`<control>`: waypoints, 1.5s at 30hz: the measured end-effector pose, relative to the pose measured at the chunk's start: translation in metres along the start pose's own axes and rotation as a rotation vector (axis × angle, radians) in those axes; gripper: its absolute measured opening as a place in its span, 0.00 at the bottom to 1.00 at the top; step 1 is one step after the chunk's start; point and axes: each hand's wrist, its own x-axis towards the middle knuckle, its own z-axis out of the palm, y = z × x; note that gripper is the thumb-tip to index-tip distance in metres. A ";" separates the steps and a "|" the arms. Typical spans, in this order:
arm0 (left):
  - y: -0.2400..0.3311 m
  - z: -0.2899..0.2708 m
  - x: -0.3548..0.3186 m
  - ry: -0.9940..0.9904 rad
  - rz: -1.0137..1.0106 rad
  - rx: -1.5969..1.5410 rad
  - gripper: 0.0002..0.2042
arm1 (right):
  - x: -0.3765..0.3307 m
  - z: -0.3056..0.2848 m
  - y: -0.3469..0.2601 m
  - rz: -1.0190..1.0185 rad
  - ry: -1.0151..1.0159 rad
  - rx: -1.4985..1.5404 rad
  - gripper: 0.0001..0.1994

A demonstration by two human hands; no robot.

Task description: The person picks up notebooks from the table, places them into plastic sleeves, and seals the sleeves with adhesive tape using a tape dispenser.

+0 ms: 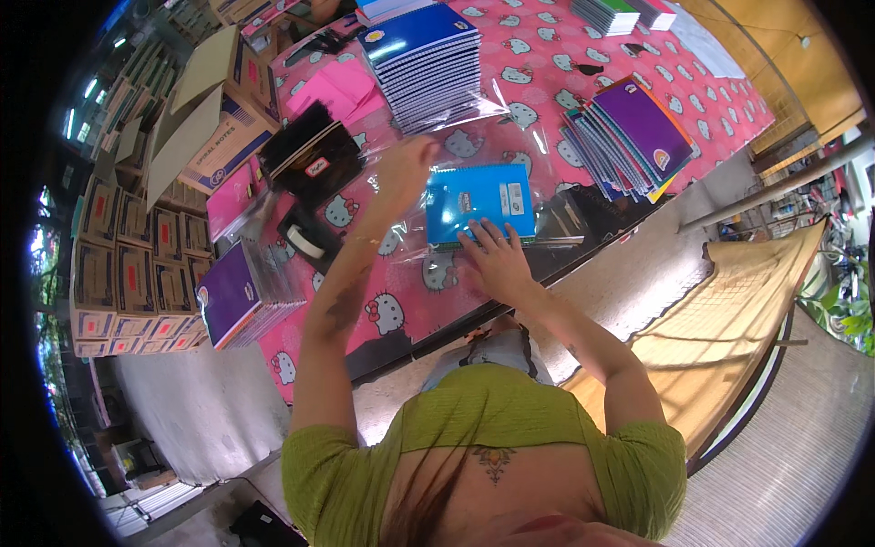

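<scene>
A blue spiral notebook (465, 193) lies on clear plastic film (401, 239) near the table's front edge, its wire binding along the far side. My right hand (499, 260) rests on the notebook's near edge with its fingers spread and touching the cover. Beyond the notebook's far left corner, my left hand (407, 169) has its fingers curled together, seemingly round an edge of the film; the fingertips are partly hidden. Past that hand stands a tall stack of blue spiral notebooks (424, 68), with more clear film at its base.
On the left are a black box (312, 159), a tape dispenser (305, 239), wrapped purple notebooks (239, 296) and an open carton (223, 137). Pink sheets (337, 89) lie behind the box. A fanned pile of purple notebooks (638, 128) sits on the right of the patterned pink tablecloth (519, 73).
</scene>
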 end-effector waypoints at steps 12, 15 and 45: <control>-0.069 0.140 0.052 -0.395 0.220 0.245 0.07 | 0.006 -0.010 0.006 -0.007 0.004 0.092 0.27; -0.052 0.114 0.069 -0.559 0.202 0.249 0.11 | 0.006 -0.009 0.005 0.000 0.013 0.095 0.27; 0.046 0.059 -0.089 -0.216 -0.054 -0.091 0.04 | 0.039 0.016 0.090 0.442 0.348 0.539 0.15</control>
